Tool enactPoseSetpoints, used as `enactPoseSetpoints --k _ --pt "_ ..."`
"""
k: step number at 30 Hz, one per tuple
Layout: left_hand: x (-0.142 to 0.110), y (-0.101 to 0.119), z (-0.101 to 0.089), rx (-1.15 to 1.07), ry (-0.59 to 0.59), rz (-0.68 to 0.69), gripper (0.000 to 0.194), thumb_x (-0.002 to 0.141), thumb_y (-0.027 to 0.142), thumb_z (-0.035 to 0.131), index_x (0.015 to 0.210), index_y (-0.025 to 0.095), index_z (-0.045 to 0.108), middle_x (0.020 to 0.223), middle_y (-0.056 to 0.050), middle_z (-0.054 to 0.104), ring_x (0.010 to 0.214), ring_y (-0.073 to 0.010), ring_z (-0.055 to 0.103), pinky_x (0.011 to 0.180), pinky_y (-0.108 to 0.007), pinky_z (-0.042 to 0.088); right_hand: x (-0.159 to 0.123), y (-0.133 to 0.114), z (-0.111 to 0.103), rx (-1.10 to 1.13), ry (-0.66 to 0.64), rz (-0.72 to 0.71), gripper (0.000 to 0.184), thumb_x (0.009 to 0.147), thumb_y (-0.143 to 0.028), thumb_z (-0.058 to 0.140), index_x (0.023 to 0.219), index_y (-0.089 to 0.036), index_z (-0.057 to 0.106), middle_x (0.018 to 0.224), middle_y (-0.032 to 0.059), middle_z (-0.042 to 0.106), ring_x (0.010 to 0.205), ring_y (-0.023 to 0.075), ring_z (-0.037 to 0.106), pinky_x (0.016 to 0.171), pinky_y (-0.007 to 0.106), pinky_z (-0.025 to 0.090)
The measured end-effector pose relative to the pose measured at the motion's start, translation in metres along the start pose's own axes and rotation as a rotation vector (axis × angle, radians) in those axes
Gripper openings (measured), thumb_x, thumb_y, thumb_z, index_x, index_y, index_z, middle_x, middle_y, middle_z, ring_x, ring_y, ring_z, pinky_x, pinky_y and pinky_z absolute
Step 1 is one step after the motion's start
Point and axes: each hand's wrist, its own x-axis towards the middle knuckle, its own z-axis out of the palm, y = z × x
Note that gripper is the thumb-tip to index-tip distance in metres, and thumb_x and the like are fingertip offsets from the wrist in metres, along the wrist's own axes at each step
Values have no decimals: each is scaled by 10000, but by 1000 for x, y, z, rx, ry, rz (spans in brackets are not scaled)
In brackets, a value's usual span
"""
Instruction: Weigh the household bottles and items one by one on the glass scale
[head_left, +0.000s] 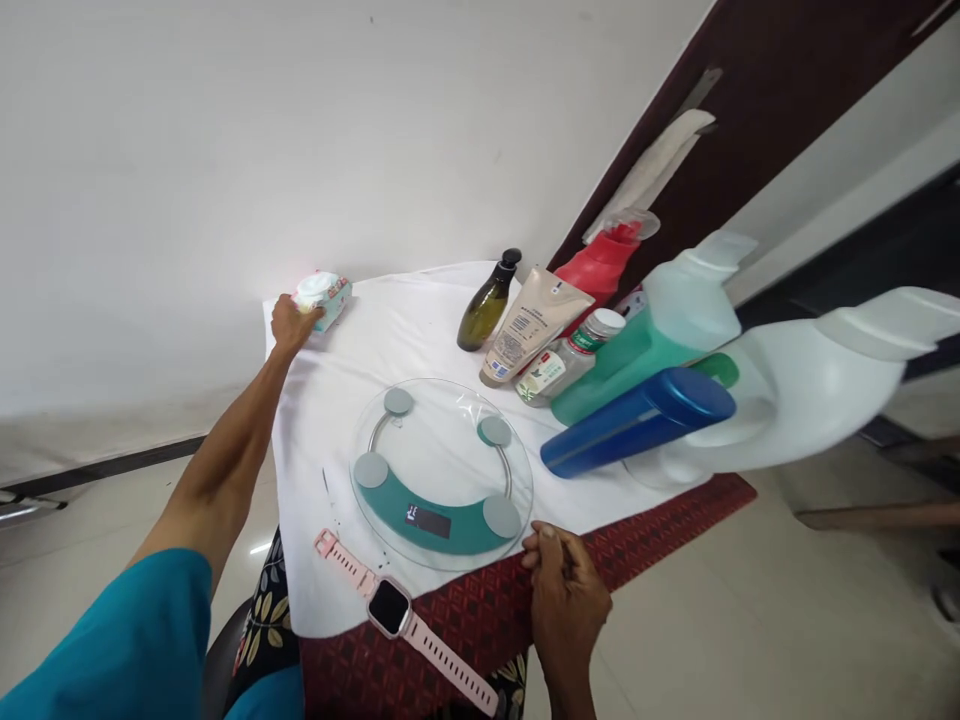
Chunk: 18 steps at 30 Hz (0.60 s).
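At the far left corner of the table, my left hand (294, 325) is closed around a small wet wipes pack (330, 292) with a white lid. A round glass bathroom scale (427, 540) lies flat on the white cloth, its small display lit. My right hand (564, 585) rests at the table's front edge beside the scale, fingers curled together, with nothing visible in them. A pink smartwatch (389, 606) lies stretched out near the front edge, left of my right hand.
Grouped at the right stand a dark green pump bottle (486, 310), a beige tube (532, 325), a clear white-capped jar (559, 368), a red bottle (600, 265), a green-liquid bottle (652, 330), a blue bottle (630, 425) and a large white jug (817, 390). A wall borders the back.
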Motion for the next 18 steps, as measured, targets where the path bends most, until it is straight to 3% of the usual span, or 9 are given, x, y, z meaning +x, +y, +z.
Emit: enactPoseSetpoints --k 5,8,11,15,18 --pt "-54 -17 -30 -155 -18 65 459 810 468 826 1136 184 673 1077 -80 735 980 -272 690 891 -395 603 0 -3 2 31 -9 -30 665 945 -840 616 946 -200 797 726 35 730 633 205 646 661 339 499" --pt "-110 -17 -56 -297 -96 226 546 742 524 876 1141 193 707 985 -31 728 853 -221 649 764 -339 567 -1 -5 3 33 -4 -48 596 955 -786 635 881 -211 769 697 30 713 623 200 638 660 335 494" --pt "-174 -6 -74 -319 -197 403 628 760 583 904 1233 213 720 1045 -39 777 854 -226 689 747 -348 593 -1 -7 5 55 7 -46 551 959 -746 647 888 -213 764 712 30 721 622 195 640 665 334 498" --pt "-245 3 -66 -251 -211 686 656 842 522 905 1385 230 680 1254 -91 797 1040 -265 754 871 -399 657 -2 -6 8 92 8 -59 518 964 -712 641 932 -210 768 752 28 733 623 185 639 664 331 503" --pt "-275 0 -44 -179 -243 765 620 879 417 884 1418 233 640 1305 -115 785 1116 -287 769 908 -422 668 -3 -4 10 113 5 -73 531 972 -729 626 925 -215 749 742 20 723 602 175 621 645 325 501"
